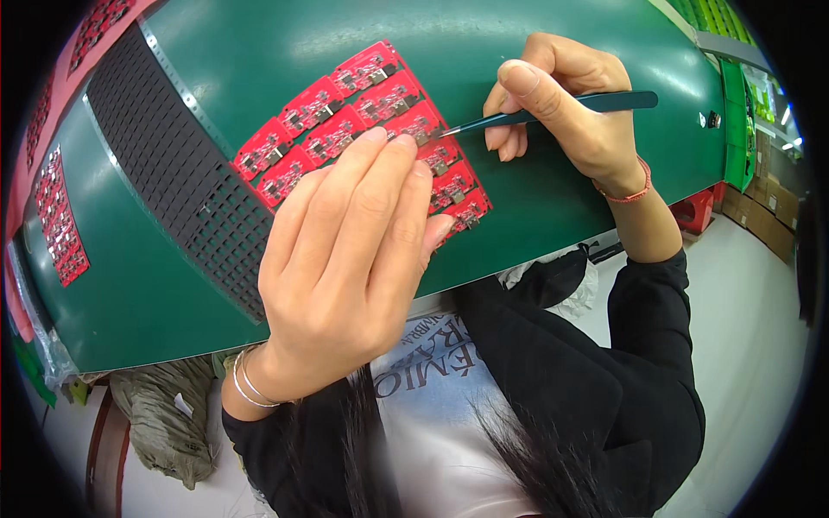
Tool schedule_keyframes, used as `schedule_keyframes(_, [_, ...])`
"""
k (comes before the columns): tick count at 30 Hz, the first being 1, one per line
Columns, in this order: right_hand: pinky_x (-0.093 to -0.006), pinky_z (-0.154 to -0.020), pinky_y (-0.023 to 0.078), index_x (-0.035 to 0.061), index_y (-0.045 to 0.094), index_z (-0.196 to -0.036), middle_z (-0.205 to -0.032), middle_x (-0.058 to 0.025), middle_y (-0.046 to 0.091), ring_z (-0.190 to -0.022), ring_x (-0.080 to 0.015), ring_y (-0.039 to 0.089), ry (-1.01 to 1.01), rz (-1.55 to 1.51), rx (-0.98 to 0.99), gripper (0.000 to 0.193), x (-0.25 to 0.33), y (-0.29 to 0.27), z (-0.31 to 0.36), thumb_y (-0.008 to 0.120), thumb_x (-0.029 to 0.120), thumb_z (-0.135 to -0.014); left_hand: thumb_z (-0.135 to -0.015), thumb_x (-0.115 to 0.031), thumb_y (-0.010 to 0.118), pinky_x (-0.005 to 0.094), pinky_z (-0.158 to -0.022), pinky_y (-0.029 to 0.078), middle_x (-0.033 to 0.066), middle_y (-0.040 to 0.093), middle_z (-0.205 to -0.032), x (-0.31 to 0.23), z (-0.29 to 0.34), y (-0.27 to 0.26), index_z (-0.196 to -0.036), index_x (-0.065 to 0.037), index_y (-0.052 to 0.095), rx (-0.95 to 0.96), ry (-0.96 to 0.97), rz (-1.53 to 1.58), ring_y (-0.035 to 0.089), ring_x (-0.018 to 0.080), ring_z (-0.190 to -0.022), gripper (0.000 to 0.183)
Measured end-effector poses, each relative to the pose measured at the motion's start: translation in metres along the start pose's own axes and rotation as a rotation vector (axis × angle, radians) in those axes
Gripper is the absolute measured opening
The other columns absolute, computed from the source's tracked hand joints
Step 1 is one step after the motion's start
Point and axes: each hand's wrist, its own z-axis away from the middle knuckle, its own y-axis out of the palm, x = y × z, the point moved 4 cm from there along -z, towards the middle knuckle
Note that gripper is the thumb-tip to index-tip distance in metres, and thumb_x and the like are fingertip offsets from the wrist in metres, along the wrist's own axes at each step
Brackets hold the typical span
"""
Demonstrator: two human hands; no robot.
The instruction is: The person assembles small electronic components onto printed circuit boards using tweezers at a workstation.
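Two hands over red circuit-board panel point(345, 121) on green table point(553, 198). Left hand point(345, 259) flat, fingers spread, pressing the panel's lower end. Right hand point(561, 108) pinching dark tweezers point(553, 110) (long axis near horizontal), tip pointing left onto a board beside the left fingertips.
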Motion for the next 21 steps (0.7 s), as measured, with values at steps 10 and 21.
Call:
schedule_keyframes(10, [-0.0244,-0.050,0.054,-0.0015,0.059,-0.082,-0.072,-0.0154,0.070,-0.055,-0.0150,0.067,0.092,-0.007,-0.023,0.027,-0.009,-0.008,-0.003,0.062,0.014,-0.105,-0.079,-0.007,0.083,0.0389,-0.089,0.056,0.0149,0.069,-0.124,0.003,-0.004,0.014,-0.117,0.003,0.074,0.049,-0.056,0.044,0.070,0.0295,-0.108,0.041])
schedule_keyframes(21, [-0.0241,-0.049,0.054,-0.0014,0.059,-0.081,-0.072,-0.0144,0.070,-0.055,-0.0146,0.067,0.069,0.034,-0.037,0.027,-0.010,-0.007,-0.004,0.062,0.012,-0.104,-0.079,-0.008,0.082,0.0388,-0.088,0.055,0.0144,0.068,-0.123,0.005,-0.003,0.017,-0.118,0.002,0.074,0.022,-0.050,0.063,0.069,0.0287,-0.108,0.041])
